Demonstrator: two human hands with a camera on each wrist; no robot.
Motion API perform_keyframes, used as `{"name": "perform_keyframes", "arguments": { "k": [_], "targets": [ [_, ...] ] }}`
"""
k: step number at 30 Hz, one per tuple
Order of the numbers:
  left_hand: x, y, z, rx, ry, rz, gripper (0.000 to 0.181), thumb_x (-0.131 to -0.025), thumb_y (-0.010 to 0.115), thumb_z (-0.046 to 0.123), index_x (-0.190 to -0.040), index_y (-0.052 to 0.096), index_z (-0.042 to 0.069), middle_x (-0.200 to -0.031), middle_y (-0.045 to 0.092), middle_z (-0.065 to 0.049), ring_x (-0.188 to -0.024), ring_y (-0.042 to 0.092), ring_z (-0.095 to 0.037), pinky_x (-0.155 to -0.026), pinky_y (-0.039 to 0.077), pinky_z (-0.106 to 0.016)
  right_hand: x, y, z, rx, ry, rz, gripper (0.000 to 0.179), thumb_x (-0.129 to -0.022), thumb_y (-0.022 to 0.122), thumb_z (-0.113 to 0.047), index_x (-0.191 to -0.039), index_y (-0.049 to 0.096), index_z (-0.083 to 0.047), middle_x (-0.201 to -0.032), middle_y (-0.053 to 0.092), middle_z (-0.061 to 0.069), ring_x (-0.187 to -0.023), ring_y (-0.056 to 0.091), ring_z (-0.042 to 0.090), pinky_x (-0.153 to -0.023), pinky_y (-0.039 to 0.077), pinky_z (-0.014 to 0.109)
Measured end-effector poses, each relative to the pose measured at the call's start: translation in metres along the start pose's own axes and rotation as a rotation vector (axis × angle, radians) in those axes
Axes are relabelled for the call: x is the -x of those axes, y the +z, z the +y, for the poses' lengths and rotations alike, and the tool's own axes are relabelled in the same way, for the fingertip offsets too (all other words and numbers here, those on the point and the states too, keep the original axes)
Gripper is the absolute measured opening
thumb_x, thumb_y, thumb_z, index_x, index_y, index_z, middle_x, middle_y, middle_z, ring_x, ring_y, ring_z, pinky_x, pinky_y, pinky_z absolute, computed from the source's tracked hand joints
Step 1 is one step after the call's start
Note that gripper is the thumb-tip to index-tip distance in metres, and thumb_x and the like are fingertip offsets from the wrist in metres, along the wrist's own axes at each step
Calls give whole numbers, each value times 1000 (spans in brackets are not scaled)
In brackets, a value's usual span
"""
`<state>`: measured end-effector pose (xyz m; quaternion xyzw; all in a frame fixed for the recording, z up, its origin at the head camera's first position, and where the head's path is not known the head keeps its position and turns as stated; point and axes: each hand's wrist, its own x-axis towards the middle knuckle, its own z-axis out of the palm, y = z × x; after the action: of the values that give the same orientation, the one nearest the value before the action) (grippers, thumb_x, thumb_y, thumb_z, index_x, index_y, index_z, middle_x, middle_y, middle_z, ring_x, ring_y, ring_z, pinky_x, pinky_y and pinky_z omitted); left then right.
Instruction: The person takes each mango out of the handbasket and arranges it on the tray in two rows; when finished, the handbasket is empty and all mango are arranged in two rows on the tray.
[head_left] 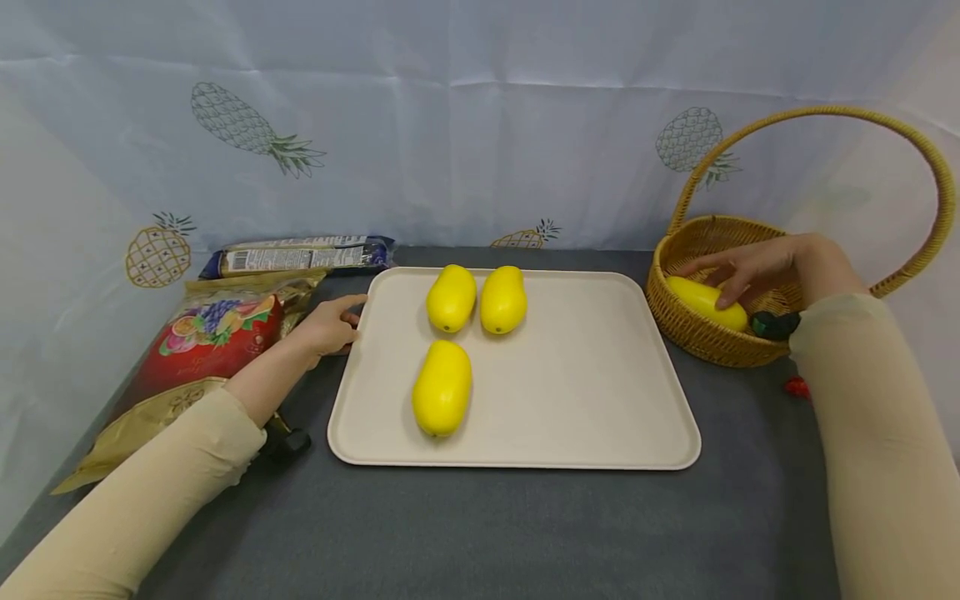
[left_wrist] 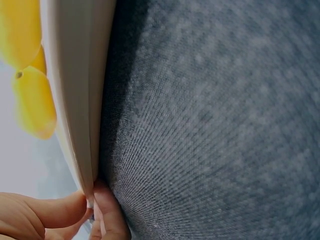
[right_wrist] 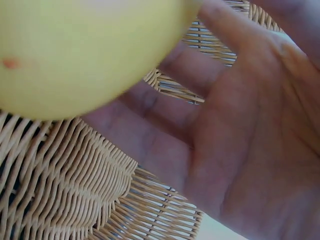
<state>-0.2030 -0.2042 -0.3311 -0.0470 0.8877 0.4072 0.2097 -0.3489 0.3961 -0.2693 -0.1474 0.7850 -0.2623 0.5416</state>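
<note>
A beige rectangular tray (head_left: 570, 375) lies flat with three smooth yellow mango-like fruits on it, among them the front one (head_left: 442, 388). At the tray's left edge, my left hand (head_left: 326, 327) pinches the rim (left_wrist: 80, 125) between thumb and finger. Over on the right, my right hand (head_left: 761, 265) reaches into a wicker basket (head_left: 712, 346). It holds another yellow mango-like fruit (head_left: 705, 302), thumb on the near side and fingers on the far side. In the right wrist view the fruit (right_wrist: 90, 55) lies against the fingers, close to the woven wall.
Left of the tray lie a red and gold fruit-print bag (head_left: 202, 333), a long blue-ended packet (head_left: 300, 254) and a black object (head_left: 287, 443). A dark green item (head_left: 772, 325) sits in the basket, whose tall handle (head_left: 832, 111) arches overhead. Something red (head_left: 797, 387) shows beside my right sleeve.
</note>
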Motion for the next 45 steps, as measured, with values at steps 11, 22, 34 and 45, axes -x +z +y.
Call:
{"name": "perform_keyframes", "arguments": {
  "k": [11,22,34,45],
  "targets": [
    [0,0,0,-2,0,1,70,-99,45,-1,-160,13,9,-137,40,-28,-85,51,-19,-69,46,-24,13,1,4,25,-93,191,86,-95,58,-19,-157,-2,-25,-153,19,18,-133,43,27,-100,50,43],
    [1,-2,1,2,-4,-1,71,-98,45,-1,-160,12,9,-139,38,-29,-86,51,-19,-68,46,-25,47,15,-29,73,-377,441,85,-96,52,2,-159,5,-31,-140,40,-10,-112,60,10,-87,55,30],
    [0,-1,1,5,-1,-2,71,-98,45,-1,-160,12,9,-138,39,-28,-91,52,-21,-69,46,-24,48,27,-73,42,-740,345,96,-87,52,18,-160,7,-24,-131,53,7,-104,66,21,-81,60,36],
    [2,-1,0,7,2,0,70,-99,44,-1,-160,12,10,-140,38,-29,-92,52,-21,-69,46,-23,35,51,-116,96,-746,359,108,-78,56,22,-159,4,-23,-125,48,11,-99,66,25,-79,61,41]
  ]
}}
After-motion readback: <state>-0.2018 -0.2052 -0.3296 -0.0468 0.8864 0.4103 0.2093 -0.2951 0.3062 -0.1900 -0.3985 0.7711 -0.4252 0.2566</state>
